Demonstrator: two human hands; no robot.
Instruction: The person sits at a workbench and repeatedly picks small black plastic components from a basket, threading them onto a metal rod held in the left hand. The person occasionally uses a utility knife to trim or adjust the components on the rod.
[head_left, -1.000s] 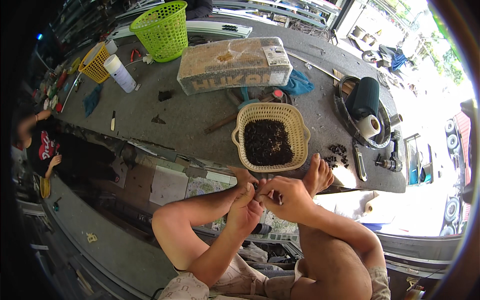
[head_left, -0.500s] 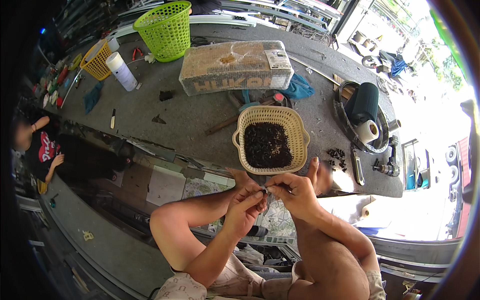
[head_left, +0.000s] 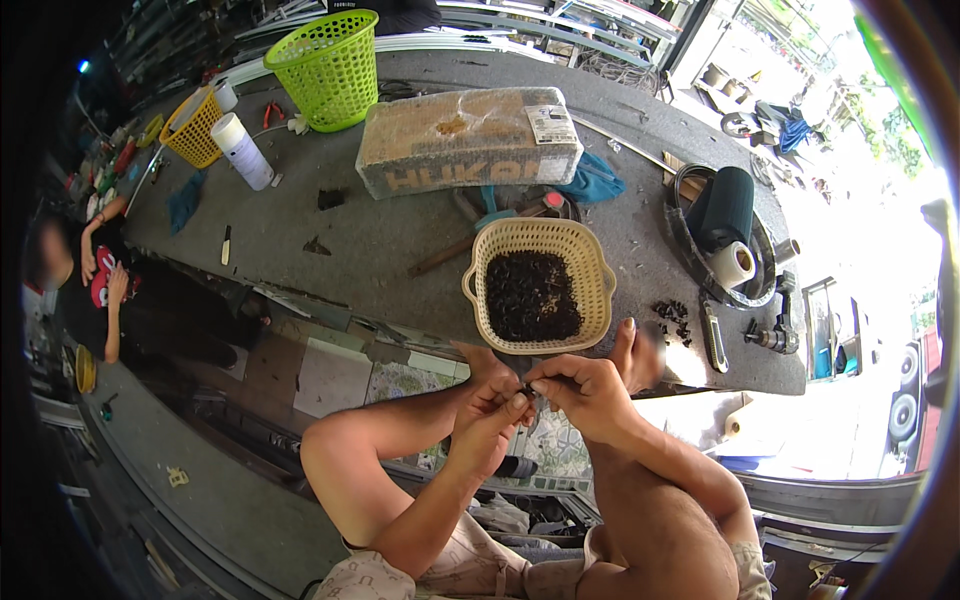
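My left hand (head_left: 490, 415) and my right hand (head_left: 580, 393) meet just below a cream plastic basket (head_left: 483, 325). Thumb and fingers of the left pinch a small black part (head_left: 527, 389), whose exact kind is too small to make out. Pressed together at the same spot are the fingertips of the right hand, and the fingers cover most of what they grip. Many small dark pieces (head_left: 525, 300), with a few pale bits among them, lie in the basket. A little heap of similar black pieces (head_left: 673, 318) rests on the grey table, right of the basket.
Behind the basket lie a hammer (head_left: 445, 255) and a wrapped box (head_left: 465, 140). A green basket (head_left: 325, 70) and a spray can (head_left: 243, 152) stand at the far left. On the right are a utility knife (head_left: 715, 338), a drill (head_left: 775, 335) and rolls (head_left: 733, 263). Another person (head_left: 110, 280) is at left.
My fingers have shifted slightly around the small black part, both hands staying together. The other person at left has moved their arms. The view has tilted a little.
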